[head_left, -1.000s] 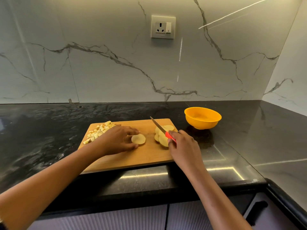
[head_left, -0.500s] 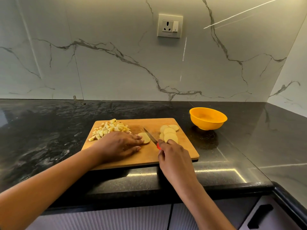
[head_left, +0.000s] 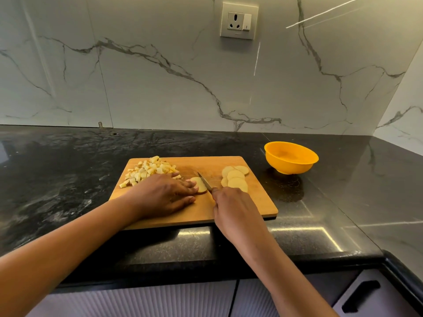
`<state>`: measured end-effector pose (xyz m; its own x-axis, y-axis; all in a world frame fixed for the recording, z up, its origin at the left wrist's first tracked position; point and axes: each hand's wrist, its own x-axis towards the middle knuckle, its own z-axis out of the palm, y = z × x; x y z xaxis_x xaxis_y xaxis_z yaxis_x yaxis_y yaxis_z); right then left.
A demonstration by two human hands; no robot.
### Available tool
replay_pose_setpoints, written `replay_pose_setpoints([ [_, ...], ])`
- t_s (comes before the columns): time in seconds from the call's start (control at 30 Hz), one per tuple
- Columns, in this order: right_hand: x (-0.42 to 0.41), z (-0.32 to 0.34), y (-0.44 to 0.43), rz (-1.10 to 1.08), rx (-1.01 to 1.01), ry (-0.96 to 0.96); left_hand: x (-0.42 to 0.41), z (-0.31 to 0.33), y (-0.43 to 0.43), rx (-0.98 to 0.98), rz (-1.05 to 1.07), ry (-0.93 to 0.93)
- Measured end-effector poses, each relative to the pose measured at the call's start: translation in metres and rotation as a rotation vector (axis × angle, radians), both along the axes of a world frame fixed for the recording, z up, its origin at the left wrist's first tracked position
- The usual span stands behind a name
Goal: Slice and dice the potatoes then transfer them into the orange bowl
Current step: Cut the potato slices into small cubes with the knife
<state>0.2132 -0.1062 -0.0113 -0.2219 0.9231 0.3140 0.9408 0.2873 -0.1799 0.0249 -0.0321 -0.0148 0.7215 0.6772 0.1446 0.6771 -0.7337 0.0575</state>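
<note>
Left-hand fingers (head_left: 191, 184) lie long and flat, tips pressing a single potato slice (head_left: 202, 188) down near the middle of the cutting board (head_left: 251, 202). The left hand (head_left: 164, 195) covers the slice's left part. Tight beside those tips is the knife (head_left: 204, 181), its blade laid across the slice and its point aimed at the board's far edge. The right hand (head_left: 233, 204) is curled in a fist round the handle, which is hidden under the fingers, so only the blade shows. I read this as dicing, one round at a time.

Moving outward, the diced potato (head_left: 148, 170) is heaped at the board's far left corner, just behind the left hand. The uncut slices (head_left: 235, 179) overlap in a small pile toward the right edge, just past the right hand. The orange bowl (head_left: 290, 160) stands on the black counter (head_left: 68, 179) off the board's far right corner, apart from it. It looks empty, so nothing seems to have been transferred yet.

Now the danger. Those fingertips are flat, not tucked, and almost touching the blade. If the thin slice skids under pressure, the edge could catch a finger. The left hand could also knock cubes off the heap onto the counter. And the board sits near the counter's front edge, so a hard cut might shift it.
</note>
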Motion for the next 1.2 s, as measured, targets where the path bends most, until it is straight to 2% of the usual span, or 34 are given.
replay_pose_setpoints([
  [0.37,0.016,0.003,-0.046,0.036,0.023,0.024,-0.003,-0.007,0.004,-0.001,0.030,-0.020],
  [0.63,0.008,-0.006,-0.016,-0.048,0.046,0.074,-0.002,-0.006,-0.004,0.005,0.062,-0.215],
  [0.83,0.003,-0.010,-0.012,-0.019,0.084,0.130,-0.001,-0.005,-0.003,-0.018,0.082,-0.187],
  [1.03,-0.003,-0.008,-0.011,-0.005,0.074,0.052,0.000,-0.003,-0.003,-0.013,0.092,-0.125],
  [1.2,-0.015,0.003,0.003,-0.022,-0.010,-0.029,0.002,0.000,-0.005,-0.008,0.088,-0.101],
])
